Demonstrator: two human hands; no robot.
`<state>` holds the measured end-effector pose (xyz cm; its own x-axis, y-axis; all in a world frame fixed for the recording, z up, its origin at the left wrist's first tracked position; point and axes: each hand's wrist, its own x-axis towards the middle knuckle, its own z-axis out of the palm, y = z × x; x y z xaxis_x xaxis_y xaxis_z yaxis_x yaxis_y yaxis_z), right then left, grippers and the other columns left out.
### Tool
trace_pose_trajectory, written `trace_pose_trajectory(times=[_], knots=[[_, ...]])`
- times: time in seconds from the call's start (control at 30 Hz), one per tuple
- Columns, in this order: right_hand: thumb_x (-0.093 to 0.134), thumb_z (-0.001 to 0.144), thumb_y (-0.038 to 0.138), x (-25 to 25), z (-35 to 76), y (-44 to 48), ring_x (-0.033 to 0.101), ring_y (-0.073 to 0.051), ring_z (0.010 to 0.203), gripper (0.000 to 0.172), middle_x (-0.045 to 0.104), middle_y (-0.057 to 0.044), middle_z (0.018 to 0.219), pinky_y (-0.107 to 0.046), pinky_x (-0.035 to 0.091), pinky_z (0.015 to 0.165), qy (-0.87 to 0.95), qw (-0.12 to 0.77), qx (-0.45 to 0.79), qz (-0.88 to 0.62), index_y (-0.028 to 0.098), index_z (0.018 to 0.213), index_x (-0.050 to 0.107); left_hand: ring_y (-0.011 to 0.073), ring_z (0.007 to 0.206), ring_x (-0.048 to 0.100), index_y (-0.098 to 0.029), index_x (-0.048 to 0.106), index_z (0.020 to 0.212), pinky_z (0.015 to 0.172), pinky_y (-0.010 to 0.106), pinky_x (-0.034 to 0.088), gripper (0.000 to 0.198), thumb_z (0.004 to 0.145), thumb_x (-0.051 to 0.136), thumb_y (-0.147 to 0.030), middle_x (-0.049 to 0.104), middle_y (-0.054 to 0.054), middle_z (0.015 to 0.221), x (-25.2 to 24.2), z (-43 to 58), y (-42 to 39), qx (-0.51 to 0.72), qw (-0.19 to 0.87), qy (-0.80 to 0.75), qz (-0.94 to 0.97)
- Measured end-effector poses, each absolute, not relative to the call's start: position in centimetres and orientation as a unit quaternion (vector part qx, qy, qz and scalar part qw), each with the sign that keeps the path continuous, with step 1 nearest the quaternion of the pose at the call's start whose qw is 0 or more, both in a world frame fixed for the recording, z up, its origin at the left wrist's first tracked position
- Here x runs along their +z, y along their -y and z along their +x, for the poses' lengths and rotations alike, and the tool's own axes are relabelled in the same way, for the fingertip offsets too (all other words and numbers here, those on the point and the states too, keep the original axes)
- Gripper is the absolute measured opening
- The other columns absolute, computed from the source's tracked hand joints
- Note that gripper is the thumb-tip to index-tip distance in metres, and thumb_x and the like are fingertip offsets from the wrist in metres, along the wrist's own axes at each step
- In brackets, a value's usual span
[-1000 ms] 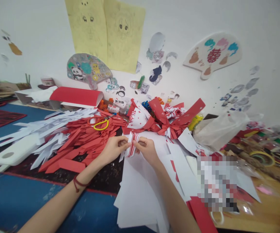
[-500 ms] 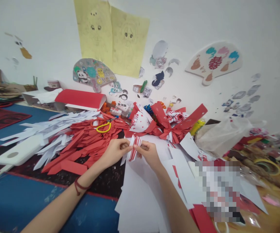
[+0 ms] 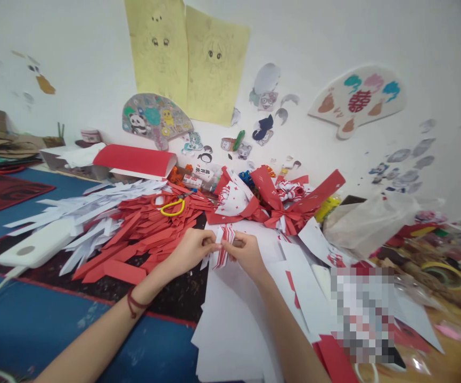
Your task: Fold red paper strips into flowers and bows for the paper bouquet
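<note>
Both my hands meet above the middle of the table around a small folded piece of red-and-white striped paper [image 3: 222, 246]. My left hand [image 3: 190, 250] pinches its left side with thumb and fingers. From the right, the closed fingers of my right hand [image 3: 246, 254] grip it. A red cord bracelet [image 3: 134, 302] circles my left wrist. Under my hands lies a stack of white paper sheets [image 3: 234, 324]. Just beyond them sit finished red-and-white paper flowers [image 3: 270, 202].
Red paper strips [image 3: 142, 234] and white paper strips [image 3: 79, 213] are heaped at the left, with yellow-handled scissors [image 3: 172, 205] on top. A white flat device [image 3: 34, 250] lies at the far left. A red box [image 3: 134, 159] stands by the wall. A plastic bag [image 3: 366, 218] and tape rolls [image 3: 442, 271] clutter the right.
My hands have stayed together on the striped paper, with my fingers shifting slightly along its folds. The camera view has drifted a little.
</note>
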<state>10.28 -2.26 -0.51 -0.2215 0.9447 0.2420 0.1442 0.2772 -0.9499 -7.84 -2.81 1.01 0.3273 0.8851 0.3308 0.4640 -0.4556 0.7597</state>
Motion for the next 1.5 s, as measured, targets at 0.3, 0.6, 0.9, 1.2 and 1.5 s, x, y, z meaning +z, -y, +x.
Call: trace_pose_trajectory(times=[0.3, 0.6, 0.9, 1.2, 1.5], knots=[[0.068, 0.075, 0.04, -0.3, 10.4, 2.0, 0.044, -0.009, 0.039, 0.027, 0.05, 0.004, 0.048, -0.021, 0.033, 0.039, 0.637, 0.483, 0.433, -0.417, 0.014, 0.069, 0.059, 0.01, 0.05, 0.052, -0.015, 0.058, 0.068, 0.049, 0.018, 0.031, 0.036, 0.089, 0.052, -0.044, 0.059, -0.001, 0.056, 1.2, -7.6, 3.0, 0.353, 0.257, -0.436, 0.787], [0.069, 0.074, 0.038, 0.0, 10.7, 2.2, 0.045, -0.01, 0.039, 0.026, 0.05, 0.004, 0.044, -0.021, 0.033, 0.039, 0.621, 0.494, 0.435, -0.425, 0.014, 0.072, 0.062, 0.0275, 0.083, 0.065, -0.015, 0.067, 0.091, 0.059, 0.027, 0.034, 0.025, 0.088, 0.048, -0.031, 0.07, 0.014, 0.089, 2.8, -14.7, 1.5, 0.198, -0.128, -0.715, 0.659], [0.069, 0.072, 0.036, 0.0, 10.4, 2.4, 0.046, -0.01, 0.04, 0.023, 0.051, 0.004, 0.046, -0.02, 0.034, 0.039, 0.625, 0.481, 0.44, -0.43, 0.014, 0.071, 0.062, 0.0293, 0.092, 0.062, -0.02, 0.066, 0.079, 0.074, 0.034, 0.039, 0.016, 0.08, 0.06, -0.035, 0.07, 0.009, 0.091, 2.8, -18.3, 1.8, 0.084, -0.093, -0.658, 0.743], [0.068, 0.073, 0.035, -0.2, 9.8, 2.5, 0.047, -0.01, 0.041, 0.023, 0.052, 0.003, 0.051, -0.021, 0.034, 0.039, 0.634, 0.471, 0.453, -0.414, 0.013, 0.073, 0.062, 0.0281, 0.092, 0.062, -0.02, 0.062, 0.079, 0.077, 0.036, 0.037, 0.012, 0.079, 0.06, -0.031, 0.069, 0.008, 0.091, 2.9, -18.0, 2.3, 0.085, -0.101, -0.64, 0.757], [0.068, 0.073, 0.035, 0.0, 9.8, 2.6, 0.046, -0.01, 0.04, 0.023, 0.049, 0.005, 0.048, -0.02, 0.034, 0.039, 0.634, 0.475, 0.449, -0.414, 0.015, 0.069, 0.058, 0.029, 0.089, 0.063, -0.02, 0.063, 0.073, 0.074, 0.034, 0.039, 0.013, 0.081, 0.055, -0.027, 0.069, 0.009, 0.088, 3.0, -18.0, 2.7, 0.078, -0.08, -0.648, 0.753]])
